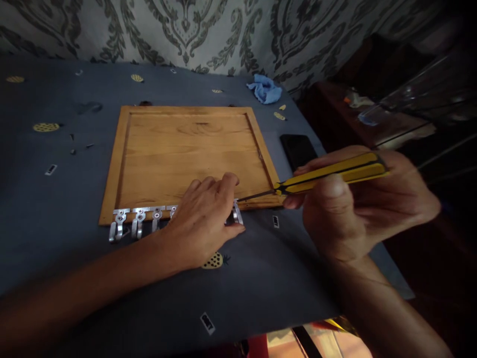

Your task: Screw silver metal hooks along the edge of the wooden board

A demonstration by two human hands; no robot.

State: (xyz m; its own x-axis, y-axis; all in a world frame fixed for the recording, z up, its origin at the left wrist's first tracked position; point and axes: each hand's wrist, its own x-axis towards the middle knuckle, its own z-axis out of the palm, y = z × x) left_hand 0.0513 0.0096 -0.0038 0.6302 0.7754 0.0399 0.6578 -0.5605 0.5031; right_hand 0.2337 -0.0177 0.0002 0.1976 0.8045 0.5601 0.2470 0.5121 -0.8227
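Note:
A square wooden board [186, 149] lies flat on a grey-blue patterned cloth [55, 209]. Along its near edge runs a metal rail of hooks [137, 221]. My left hand [203, 223] rests on the right part of that rail, with thumb and fingers pinched on the hook at its right end [237, 214]. My right hand [354, 199] grips a yellow and black screwdriver [331, 174]. The screwdriver's thin tip [242, 199] points left and meets the top of that end hook.
A black phone [298, 149] lies just right of the board. A crumpled blue cloth [264, 89] sits at the far right of the table. Small dark screws [80, 146] lie left of the board. Patterned wallpaper [186, 30] backs the table, and dark furniture [372, 119] stands right.

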